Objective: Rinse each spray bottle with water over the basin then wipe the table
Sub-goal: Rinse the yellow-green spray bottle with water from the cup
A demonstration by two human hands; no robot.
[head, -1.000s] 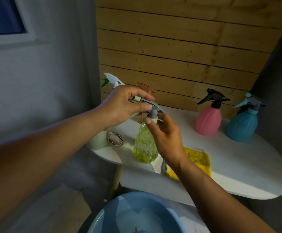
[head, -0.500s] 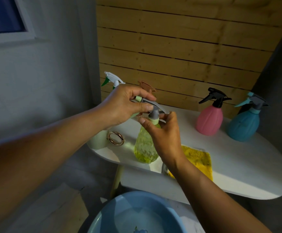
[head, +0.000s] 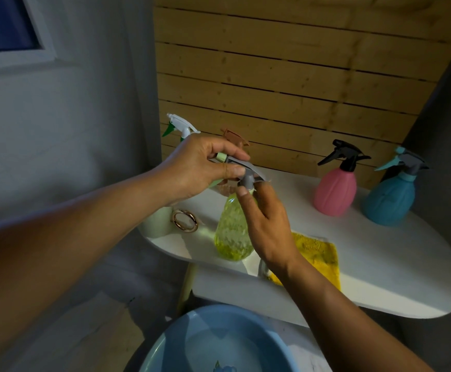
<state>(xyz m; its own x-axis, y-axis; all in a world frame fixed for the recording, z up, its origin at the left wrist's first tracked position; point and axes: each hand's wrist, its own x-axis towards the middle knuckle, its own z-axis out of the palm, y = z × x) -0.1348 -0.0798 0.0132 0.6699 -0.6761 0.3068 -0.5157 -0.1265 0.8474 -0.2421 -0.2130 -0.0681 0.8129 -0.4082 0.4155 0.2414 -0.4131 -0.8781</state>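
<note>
At the neck of the yellow-green spray bottle (head: 233,232): right hand (head: 268,224), thumb and fingertips pinched round the collar just under the grey spray head (head: 247,174). Left hand (head: 200,167) curled over that spray head from the bottle's left, thumb and forefinger clamped on the trigger piece. Bottle upright, base on the white table (head: 380,277) near its front edge.

Compared with half a second ago: same double grip, right thumb shifted round the collar, bottle in the same spot.

Right of the bottle, partly under the right wrist: yellow cloth (head: 318,251), flat on the table. Further right, well apart from the bottle: pink spray bottle (head: 335,189) and teal spray bottle (head: 388,200), side by side against the wooden wall (head: 286,76). Behind the left hand: white-and-green sprayer (head: 181,126) and a brown sprayer top (head: 233,135), bodies mostly hidden. Left of the bottle: gold ring (head: 185,220). Below the table's front edge: blue basin (head: 181,342), cut off by the frame.
</note>
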